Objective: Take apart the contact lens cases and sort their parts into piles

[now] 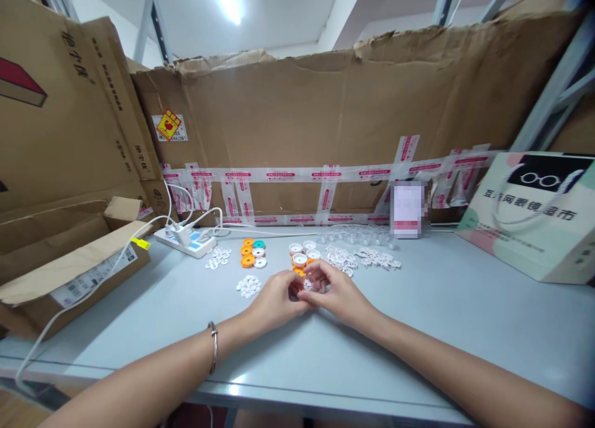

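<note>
Both hands meet over the middle of the table, fingers closed around a small clear plastic piece [308,283] with a white part in it. My left hand [280,294] grips it from the left, and my right hand [335,289] pinches it from the right. Just beyond the fingers stand white round cups [300,260] with orange round pieces [297,271], partly hidden by my hands. Left of them lie orange, teal and white round pieces [248,262]. A pile of small white discs [248,286] is close to my left hand. Flat white parts [340,258] lie beyond my right hand.
More small white parts [380,259] and clear round caps [357,235] lie at the back right. A power strip [186,240] with white cables and an open cardboard box [83,273] are on the left. A paper bag [525,223] stands right; a cardboard wall [288,124] closes the back.
</note>
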`<state>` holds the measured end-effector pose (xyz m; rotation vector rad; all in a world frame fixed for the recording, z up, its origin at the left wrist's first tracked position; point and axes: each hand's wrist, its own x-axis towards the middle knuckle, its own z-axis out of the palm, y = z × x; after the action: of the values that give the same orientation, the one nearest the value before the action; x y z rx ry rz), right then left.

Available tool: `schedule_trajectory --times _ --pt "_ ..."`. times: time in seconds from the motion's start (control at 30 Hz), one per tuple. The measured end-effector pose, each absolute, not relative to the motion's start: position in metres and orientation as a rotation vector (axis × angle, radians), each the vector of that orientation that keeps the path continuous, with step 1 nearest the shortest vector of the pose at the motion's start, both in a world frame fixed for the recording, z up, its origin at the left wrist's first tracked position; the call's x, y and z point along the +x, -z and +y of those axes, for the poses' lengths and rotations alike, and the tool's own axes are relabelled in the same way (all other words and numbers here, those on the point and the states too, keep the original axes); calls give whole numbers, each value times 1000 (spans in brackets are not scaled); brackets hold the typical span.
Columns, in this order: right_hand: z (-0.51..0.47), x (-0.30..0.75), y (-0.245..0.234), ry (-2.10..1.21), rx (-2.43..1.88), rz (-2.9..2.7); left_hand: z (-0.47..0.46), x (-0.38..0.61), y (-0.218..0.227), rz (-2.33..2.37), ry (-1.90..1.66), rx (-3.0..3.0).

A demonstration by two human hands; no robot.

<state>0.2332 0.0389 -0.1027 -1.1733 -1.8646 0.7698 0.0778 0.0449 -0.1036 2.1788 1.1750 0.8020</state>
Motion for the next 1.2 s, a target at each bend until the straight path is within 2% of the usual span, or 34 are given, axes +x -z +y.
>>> schedule_trajectory --times 0.33,0.5,0.7,0.9,1.0,1.2 --pt "29 246 82 -565 -966 -2000 45 76 104 1131 -763 2047" --pt "43 266 70 -649 -1006 -1719 43 75 103 1161 -750 2056" --pt "95 338 50 -455 -1105 -1287 42 73 99 1135 -726 2173" --pt "138 356 82 -237 -1427 -1770 41 72 99 1077 -719 2259" --pt "151 345 96 -14 -1450 -2022 41 71 98 1074 -713 2269" --pt "163 336 106 122 -1472 -2155 41 71 99 1064 -710 2286"
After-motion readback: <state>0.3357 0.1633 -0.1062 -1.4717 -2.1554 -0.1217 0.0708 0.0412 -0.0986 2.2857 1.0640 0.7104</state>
